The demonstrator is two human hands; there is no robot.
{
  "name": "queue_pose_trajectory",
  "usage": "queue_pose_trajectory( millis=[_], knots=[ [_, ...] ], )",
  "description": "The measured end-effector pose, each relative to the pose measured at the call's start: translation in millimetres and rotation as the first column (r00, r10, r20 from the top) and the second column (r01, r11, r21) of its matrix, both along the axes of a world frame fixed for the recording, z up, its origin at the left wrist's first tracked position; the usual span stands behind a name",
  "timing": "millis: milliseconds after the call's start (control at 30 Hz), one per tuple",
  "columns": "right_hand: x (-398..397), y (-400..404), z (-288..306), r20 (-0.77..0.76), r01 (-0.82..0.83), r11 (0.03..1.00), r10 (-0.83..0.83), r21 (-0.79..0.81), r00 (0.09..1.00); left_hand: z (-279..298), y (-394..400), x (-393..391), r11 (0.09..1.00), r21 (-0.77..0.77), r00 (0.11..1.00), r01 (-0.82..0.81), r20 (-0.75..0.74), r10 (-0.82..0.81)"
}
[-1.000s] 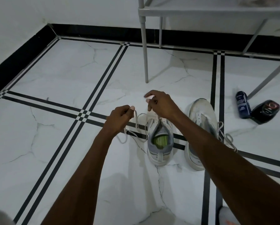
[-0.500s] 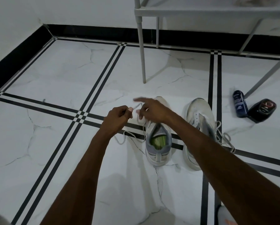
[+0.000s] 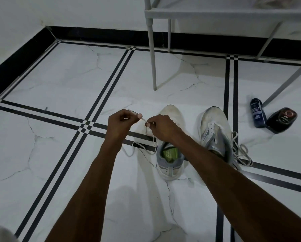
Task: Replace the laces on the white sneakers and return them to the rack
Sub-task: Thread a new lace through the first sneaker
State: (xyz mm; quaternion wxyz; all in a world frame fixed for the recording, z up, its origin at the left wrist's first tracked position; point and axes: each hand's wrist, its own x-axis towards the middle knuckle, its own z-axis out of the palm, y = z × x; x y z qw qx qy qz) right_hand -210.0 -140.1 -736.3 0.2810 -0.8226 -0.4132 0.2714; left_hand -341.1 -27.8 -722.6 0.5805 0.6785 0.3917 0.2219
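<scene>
1. Since half a second back, both hands had drawn close together to the left of the shoe's toe, and my view had tipped up a little, so the rack leg sat lower in frame.
2. My left hand [image 3: 121,123] was curled, thumb and finger pinching the lace [image 3: 143,119] near its tip.
3. My right hand [image 3: 161,126] pinched the same lace just beside the left, so a short taut stretch ran between the two pinches.
4. From my right hand the lace dropped down to the left shoe [image 3: 169,154], and loose loops lay on the floor [image 3: 59,154] beside it.
5. I judged this to be mid-lacing on the left shoe, with the end being readied for an eyelet; I could not tell which eyelet.
6. Next, I reckoned, the tip needed steering down to the eyelet row while the slack was kept from snagging.
7. Just right of it stood the right shoe [image 3: 214,133], its lace [image 3: 240,151] trailing loose on its far side.
8. Beyond stood the rack [image 3: 216,13], both shoes still off it; two bottles [image 3: 258,112] lay near its right leg.
</scene>
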Motion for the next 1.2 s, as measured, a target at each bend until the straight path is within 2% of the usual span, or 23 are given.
queue_pose_trajectory(
  millis=[100, 167, 233, 300, 367, 433, 467, 567, 667, 733, 833, 900, 1000, 1200],
  knots=[
    [-4, -2, 4, 0.005, -0.016, 1.000, 0.016, 0.005, 1.000, -1, -8, 3, 0.988, -0.151, 0.995, -0.031, 0.084, 0.044],
    [-1, -9, 5, -0.056, 0.045, 0.997, -0.042, 0.059, 0.998, 0, -13, 7, 0.983, -0.183, 0.991, -0.031, 0.123, 0.054],
    [8, -24, 9, -0.137, 0.184, 0.974, -0.166, 0.129, 0.976, 1, -18, 12, 0.993, -0.116, 0.991, -0.014, 0.131, 0.030],
    [22, -42, 13, -0.129, 0.301, 0.947, -0.286, 0.113, 0.949, 0, -21, 17, 0.999, -0.021, 0.992, 0.036, 0.122, -0.033],
    [30, -60, 18, -0.109, 0.292, 0.956, -0.294, -0.036, 0.950, -4, -25, 22, 0.996, 0.045, 0.993, 0.081, 0.077, -0.084],
    [27, -71, 20, -0.094, 0.198, 0.962, -0.218, -0.186, 0.971, -9, -32, 29, 0.984, 0.107, 0.990, 0.141, 0.010, -0.143],
    [23, -71, 18, -0.080, 0.172, 0.963, -0.192, -0.209, 0.978, -12, -34, 32, 0.974, 0.149, 0.985, 0.174, -0.032, -0.171],
    [12, -74, 10, 0.006, 0.209, 0.970, -0.210, -0.122, 0.978, -17, -44, 41, 0.937, 0.247, 0.967, 0.246, -0.127, -0.220],
    [4, -76, 3, 0.186, 0.241, 0.969, -0.228, -0.048, 0.956, -19, -52, 47, 0.924, 0.281, 0.962, 0.258, -0.162, -0.219],
    [2, -79, -1, 0.223, 0.242, 0.970, -0.233, -0.013, 0.947, -21, -56, 50, 0.919, 0.302, 0.962, 0.254, -0.178, -0.208],
    [12, -82, -6, 0.041, 0.307, 0.950, -0.309, 0.045, 0.950, -22, -60, 52, 0.927, 0.286, 0.962, 0.242, -0.197, -0.190],
    [23, -86, -6, -0.125, 0.386, 0.922, -0.380, 0.028, 0.916, -23, -63, 53, 0.934, 0.249, 0.956, 0.256, -0.208, -0.207],
    [34, -89, -7, -0.285, 0.454, 0.890, -0.443, -0.027, 0.850, -27, -66, 54, 0.920, 0.283, 0.942, 0.272, -0.275, -0.194],
    [40, -83, -11, -0.336, 0.450, 0.891, -0.442, -0.059, 0.832, -24, -74, 57, 0.925, 0.285, 0.927, 0.253, -0.344, -0.148]
  ],
)
